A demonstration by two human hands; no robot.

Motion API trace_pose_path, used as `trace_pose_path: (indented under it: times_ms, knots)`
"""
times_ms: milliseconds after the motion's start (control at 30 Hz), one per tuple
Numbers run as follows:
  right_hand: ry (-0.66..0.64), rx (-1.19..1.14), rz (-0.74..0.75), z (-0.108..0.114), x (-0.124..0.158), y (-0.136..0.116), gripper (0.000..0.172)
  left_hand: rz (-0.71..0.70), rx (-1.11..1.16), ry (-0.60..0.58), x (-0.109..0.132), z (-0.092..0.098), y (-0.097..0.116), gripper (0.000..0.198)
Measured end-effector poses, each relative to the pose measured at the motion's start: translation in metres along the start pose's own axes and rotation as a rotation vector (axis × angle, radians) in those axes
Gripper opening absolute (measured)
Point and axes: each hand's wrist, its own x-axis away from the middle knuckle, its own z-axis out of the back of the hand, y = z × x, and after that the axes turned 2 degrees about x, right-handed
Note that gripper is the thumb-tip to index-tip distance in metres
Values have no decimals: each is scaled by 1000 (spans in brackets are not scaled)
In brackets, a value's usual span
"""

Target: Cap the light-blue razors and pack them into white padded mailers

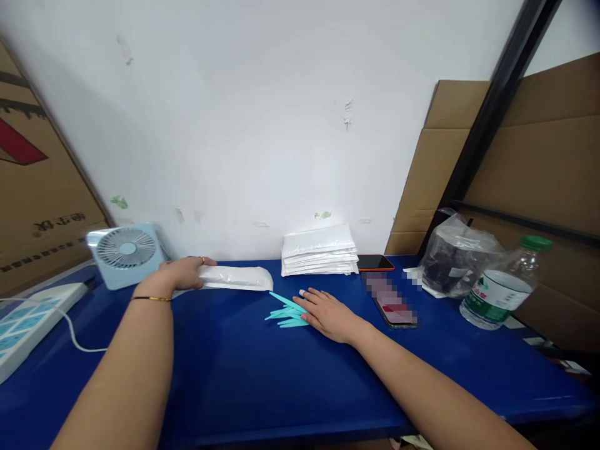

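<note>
On the left of the blue table, my left hand [185,273] is closed around the left end of a white padded packet [237,277], which lies flat near the wall. My right hand [328,314] rests with its fingers spread, its fingertips touching the right side of a loose pile of thin turquoise sticks [287,314]. Some sticks are partly hidden under those fingers. Behind the sticks, a stack of several white packets [319,250] sits against the wall.
A light blue fan [125,250] and a white power strip [35,322] stand at the left. Right of the stack are an orange-edged phone [375,263], another phone [392,306], a bagged cup [452,259] and a green-capped bottle [501,290]. Cardboard [435,156] leans behind.
</note>
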Motion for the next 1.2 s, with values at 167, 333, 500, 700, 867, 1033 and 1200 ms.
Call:
trace_pose_path:
  times_ms: [167,333,500,700,867,1033,1200]
  knots:
    - [35,-44,15,9,-1,-2,50,-61,-16,-16,-17,-43,24,79]
    - [274,-131,-173,44,13,22,56,-488,255,179,3,-57,94,43]
    - [-171,-245,-272,56,35,50,78,-695,372,12,20,-76,145,43]
    - [-227,-264,-178,49,34,41,38,-757,455,-116,28,-85,149,33]
    - [-141,-298,-14,51,26,34,15,-815,523,-142,30,-81,139,23]
    - [-46,-324,-14,42,20,32,16,-702,502,-127,19,-82,123,25]
    - [192,-320,-149,36,11,28,25,-649,512,-36,14,-82,118,22]
